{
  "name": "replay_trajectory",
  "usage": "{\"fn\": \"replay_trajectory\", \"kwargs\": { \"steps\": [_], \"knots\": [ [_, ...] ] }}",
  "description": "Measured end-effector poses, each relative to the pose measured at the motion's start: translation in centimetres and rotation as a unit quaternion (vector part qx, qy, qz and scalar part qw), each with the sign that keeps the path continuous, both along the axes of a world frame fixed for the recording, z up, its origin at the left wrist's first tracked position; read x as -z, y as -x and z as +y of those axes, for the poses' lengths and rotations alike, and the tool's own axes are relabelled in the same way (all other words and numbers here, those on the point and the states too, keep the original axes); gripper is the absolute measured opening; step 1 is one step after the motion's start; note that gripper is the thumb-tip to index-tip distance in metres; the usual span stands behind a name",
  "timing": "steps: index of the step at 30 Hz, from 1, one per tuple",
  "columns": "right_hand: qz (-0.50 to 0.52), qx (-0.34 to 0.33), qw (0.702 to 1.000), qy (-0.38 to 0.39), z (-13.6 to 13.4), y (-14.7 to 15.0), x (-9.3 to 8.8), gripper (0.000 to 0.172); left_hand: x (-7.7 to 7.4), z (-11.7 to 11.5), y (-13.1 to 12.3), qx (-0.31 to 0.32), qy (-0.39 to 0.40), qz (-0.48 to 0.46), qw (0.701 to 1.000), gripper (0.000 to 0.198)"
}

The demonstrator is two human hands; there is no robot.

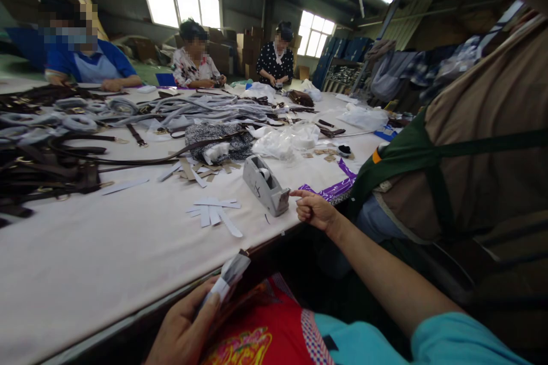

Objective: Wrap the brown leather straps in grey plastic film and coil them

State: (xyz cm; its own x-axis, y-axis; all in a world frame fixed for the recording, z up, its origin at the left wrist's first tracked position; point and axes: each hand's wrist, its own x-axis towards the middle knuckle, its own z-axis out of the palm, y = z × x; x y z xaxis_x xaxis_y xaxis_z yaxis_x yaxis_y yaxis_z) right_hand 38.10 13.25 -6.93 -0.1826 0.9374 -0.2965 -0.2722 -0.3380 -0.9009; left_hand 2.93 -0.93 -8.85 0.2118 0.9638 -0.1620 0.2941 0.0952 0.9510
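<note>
My left hand [190, 316] is closed around a small strap bundle [233, 271], wrapped in a white paper strip and thin whitish film, with a dark brown end showing at its top. I hold it tilted at the table's near edge, above my lap. My right hand [314, 209] reaches out to the grey tape dispenser [265, 185]. Its index finger is stretched out to the dispenser's front end, while the other fingers curl in; no held thing shows in them. Whether the fingertip has tape on it, I cannot tell. Left of the dispenser lie loose white paper strips [209, 214].
Dark brown straps [64, 171] and grey-wrapped straps [171, 108] are heaped across the left and far table. Clear plastic bags [282, 140] and purple film [336, 188] lie beyond the dispenser. A person in a green apron [394, 162] is close at right; several others sit opposite.
</note>
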Motion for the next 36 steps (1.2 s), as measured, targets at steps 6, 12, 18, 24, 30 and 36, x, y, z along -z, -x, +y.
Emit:
{"fn": "replay_trajectory", "kwargs": {
  "steps": [6, 12, 18, 24, 30, 36],
  "knots": [
    [0.024, -0.008, 1.0, -0.017, 0.8, 0.5, -1.8, 0.038, 0.0, 0.1, -0.2, 0.012, -0.003, -0.021, 1.0, 0.047],
    [0.016, -0.076, 0.996, -0.049, 1.1, 3.1, -4.9, 0.038, -1.2, 0.5, -0.4, 0.024, -0.063, 0.023, 0.997, 0.038],
    [0.052, -0.243, 0.968, -0.021, -1.9, 10.1, -6.4, 0.036, -2.9, 0.6, -1.3, 0.016, -0.256, 0.143, 0.956, 0.023],
    [0.042, -0.307, 0.949, 0.055, -4.4, 16.2, -7.1, 0.032, -2.7, 0.5, -2.0, 0.043, -0.363, 0.172, 0.915, 0.016],
    [-0.014, -0.312, 0.943, 0.113, -5.8, 18.0, -6.7, 0.03, -2.2, 0.0, -1.3, 0.015, -0.317, 0.161, 0.935, 0.009],
    [-0.018, -0.327, 0.934, 0.141, -6.5, 17.8, -5.8, 0.03, -1.5, -0.2, -1.0, -0.069, -0.227, 0.137, 0.962, 0.012]
  ]
}}
